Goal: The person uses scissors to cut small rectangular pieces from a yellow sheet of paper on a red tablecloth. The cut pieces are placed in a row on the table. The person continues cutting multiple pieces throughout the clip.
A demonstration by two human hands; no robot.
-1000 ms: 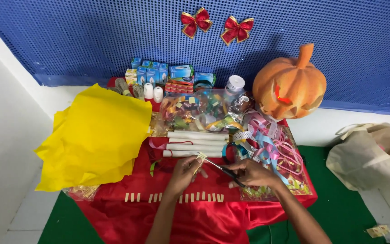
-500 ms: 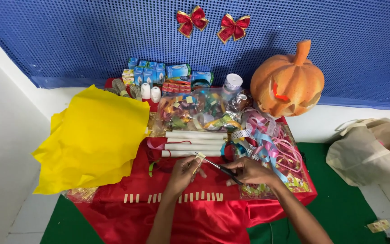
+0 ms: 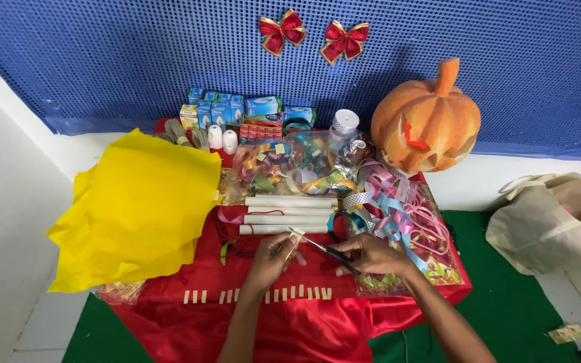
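Head | left hand [image 3: 272, 259]: small pale strip [image 3: 295, 240] | right hand [image 3: 371, 254]: scissors [image 3: 324, 249]

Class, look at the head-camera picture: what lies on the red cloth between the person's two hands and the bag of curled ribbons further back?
In the head view, three white rolled tubes lie side by side between the left hand, the right hand with its scissors, and the bag of curled ribbons.

Your scissors [image 3: 324, 250] show thin, shiny metal blades with dark plastic handles. The cloth [image 3: 290, 316] under your hands is red and satiny, with a soft sheen. The yellow sheet [image 3: 139, 208] looks like matt paper, creased. The ribbons [image 3: 398, 208] are glossy, and the white tubes [image 3: 290, 215] smooth and matt.
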